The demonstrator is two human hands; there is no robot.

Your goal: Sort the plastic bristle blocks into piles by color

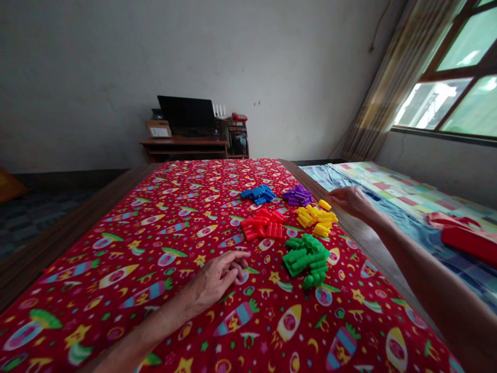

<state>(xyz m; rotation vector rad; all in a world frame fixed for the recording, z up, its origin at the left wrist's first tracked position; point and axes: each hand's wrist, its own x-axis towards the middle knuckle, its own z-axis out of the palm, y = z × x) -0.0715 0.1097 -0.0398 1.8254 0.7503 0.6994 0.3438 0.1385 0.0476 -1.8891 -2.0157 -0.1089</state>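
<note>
A loose pile of yellow blocks lies near the right edge of the red patterned tablecloth, with one yellow block at the pile's far right side, just beside your right hand. That hand reaches in over the bare wooden strip of the table, its fingers close together and pointing at the pile; you cannot tell from here whether they pinch anything. To handle these small pieces well, it would help to come in low from the table's right edge, take a single block by its sides with thumb and forefinger, and keep your wrist off its neighbours, since the purple blocks lie just beyond, toward the far edge, and a careless sweep could mix the colours. On the near side of the yellow sit the green blocks, the largest-looking heap; to the left are the red blocks, and past those, toward the far edge, the blue blocks. Your left hand is over the cloth left of the green, fingers loosely curled and apart from every pile, with nothing visible in it, well placed to steady a block
</note>
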